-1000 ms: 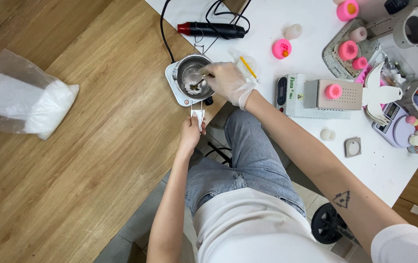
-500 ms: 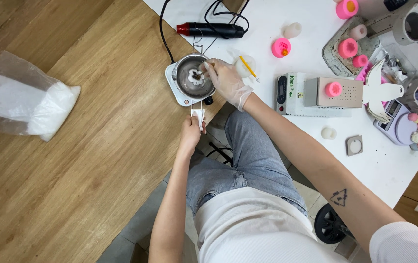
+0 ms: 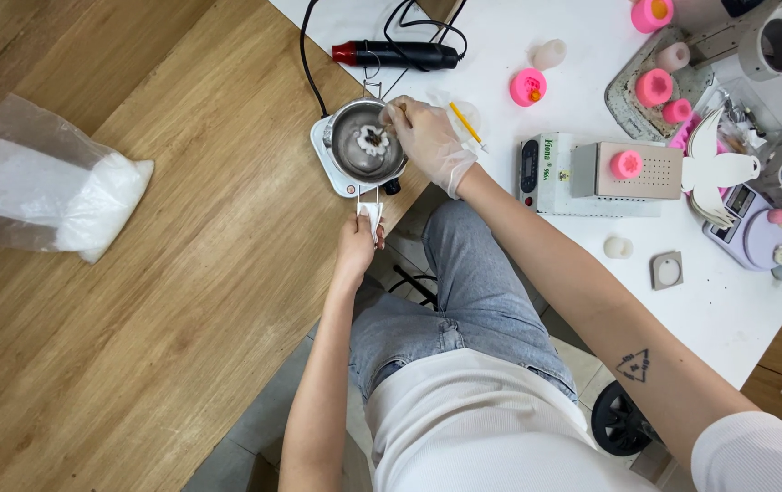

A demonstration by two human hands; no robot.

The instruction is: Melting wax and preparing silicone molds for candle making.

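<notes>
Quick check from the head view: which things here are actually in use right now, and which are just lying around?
In use: pot on hotplate; left hand on pot handle; gloved right hand over pot rim.

Lying about: bag of white granules, heat gun, pink moulds, scale, yellow pencil.

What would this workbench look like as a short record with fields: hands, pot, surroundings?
left hand: bare, grips the pot handle wrapped in white cloth
right hand: gloved, holds a thin stirring tool over the pot
metal pot: sits on a small white hot plate, holds a white lump with a dark centre
plastic bag: white granules, lies on the wooden table
heat gun: lies on the white table behind the pot
</notes>
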